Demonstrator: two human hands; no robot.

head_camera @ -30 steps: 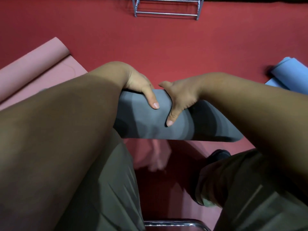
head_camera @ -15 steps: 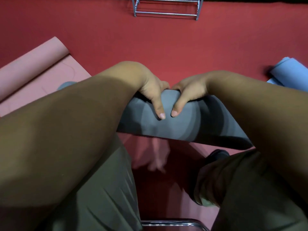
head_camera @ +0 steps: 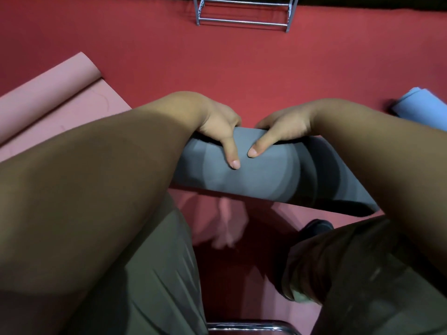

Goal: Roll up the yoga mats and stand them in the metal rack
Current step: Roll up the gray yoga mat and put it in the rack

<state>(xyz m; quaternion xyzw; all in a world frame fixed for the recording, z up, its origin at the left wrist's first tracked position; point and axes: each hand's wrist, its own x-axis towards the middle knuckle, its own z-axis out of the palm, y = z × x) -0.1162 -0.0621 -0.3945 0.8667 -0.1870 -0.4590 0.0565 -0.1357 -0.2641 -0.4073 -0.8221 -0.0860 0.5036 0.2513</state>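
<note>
**Both hands grip the rolled grey mat above the knees**

The left hand (head_camera: pixel 217 122) and right hand (head_camera: pixel 285 124) sit side by side, almost touching, on top of the grey mat roll (head_camera: pixel 266 177). The fingers (head_camera: pixel 238 120) of each hand curl over the far edge of the roll and are mostly hidden there. Both thumbs lie pressed on its near face, tips close together. The roll lies crosswise directly under the fingers. Its left end is hidden behind the left forearm, and its right end slopes down past the right forearm.

Beyond the fingers stretches the red floor (head_camera: pixel 242 68), and the metal rack (head_camera: pixel 244 13) stands well apart at its far edge. Left of the fingers a pink mat (head_camera: pixel 60 105) lies part-rolled on the floor. Far to their right is the end of a blue mat (head_camera: pixel 420 105). Below the fingers are the person's olive trousers (head_camera: pixel 157 274) and a dark shoe (head_camera: pixel 314 228). A chrome tube (head_camera: pixel 249 326) shows at the bottom edge. Only open floor lies between the fingers and the rack.
</note>
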